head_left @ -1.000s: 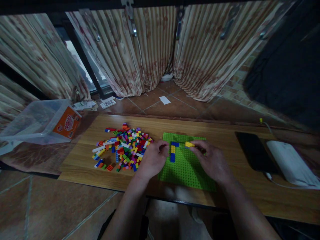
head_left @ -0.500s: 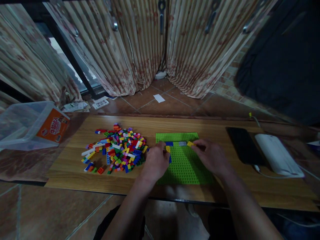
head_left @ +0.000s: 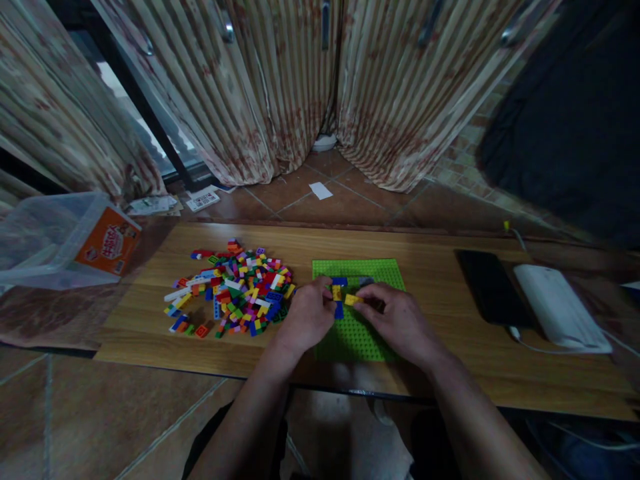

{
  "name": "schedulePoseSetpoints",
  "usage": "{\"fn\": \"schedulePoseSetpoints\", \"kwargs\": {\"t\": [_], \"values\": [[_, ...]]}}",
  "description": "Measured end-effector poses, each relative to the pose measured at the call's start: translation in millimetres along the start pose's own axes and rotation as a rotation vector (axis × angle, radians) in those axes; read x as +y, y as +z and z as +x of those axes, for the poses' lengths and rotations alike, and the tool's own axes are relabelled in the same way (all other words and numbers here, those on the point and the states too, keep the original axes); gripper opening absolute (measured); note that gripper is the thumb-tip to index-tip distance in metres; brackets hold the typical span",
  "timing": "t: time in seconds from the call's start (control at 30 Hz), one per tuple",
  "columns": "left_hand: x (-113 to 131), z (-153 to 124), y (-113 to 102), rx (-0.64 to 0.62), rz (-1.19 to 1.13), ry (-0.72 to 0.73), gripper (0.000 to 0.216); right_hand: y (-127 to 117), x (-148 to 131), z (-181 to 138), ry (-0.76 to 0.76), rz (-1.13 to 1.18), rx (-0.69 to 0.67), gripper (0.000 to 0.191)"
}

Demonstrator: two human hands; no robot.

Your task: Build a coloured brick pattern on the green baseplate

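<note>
**Q:** What does the surface carry?

**A:** A light wooden table point(head_left: 440, 280) carries a flat green studded baseplate point(head_left: 387, 275). A heap of loose multicoloured plastic bricks point(head_left: 235, 290) lies just left of it.

**Q:** State of the hands?

**A:** The left hand point(head_left: 305, 319) rests curled at the baseplate's left edge; whether it grips anything cannot be told. The right hand point(head_left: 400, 323) pinches a small yellow brick point(head_left: 351, 299) between thumb and fingertips, low over the baseplate, just right of a short blue-and-yellow brick column point(head_left: 339, 287).
</note>
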State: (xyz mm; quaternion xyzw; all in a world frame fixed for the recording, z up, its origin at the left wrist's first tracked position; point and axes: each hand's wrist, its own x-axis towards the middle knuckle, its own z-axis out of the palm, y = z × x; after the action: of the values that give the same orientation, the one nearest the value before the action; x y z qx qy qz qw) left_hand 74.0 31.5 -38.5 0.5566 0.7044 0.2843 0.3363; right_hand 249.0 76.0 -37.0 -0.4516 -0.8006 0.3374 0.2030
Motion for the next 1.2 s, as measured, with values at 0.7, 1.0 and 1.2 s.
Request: {"fn": "schedulePoseSetpoints", "kwargs": {"t": [0.7, 1.0, 1.2], "values": [[-2.5, -7.0, -9.9, -0.083, -0.032, 0.029, 0.036, -4.2, 12.1, -4.9, -0.083, -0.096, -0.193, 0.006], [-1.9, -6.5, -5.7, -0.080, -0.017, 0.017, 0.034, 3.0, 10.5, -4.0, -0.087, -0.169, -0.140, 0.010], [-3.7, -5.8, -5.0, -0.065, -0.034, 0.015, 0.040, 2.2, 9.1, -4.3, -0.097, -0.171, -0.138, 0.010]]}}
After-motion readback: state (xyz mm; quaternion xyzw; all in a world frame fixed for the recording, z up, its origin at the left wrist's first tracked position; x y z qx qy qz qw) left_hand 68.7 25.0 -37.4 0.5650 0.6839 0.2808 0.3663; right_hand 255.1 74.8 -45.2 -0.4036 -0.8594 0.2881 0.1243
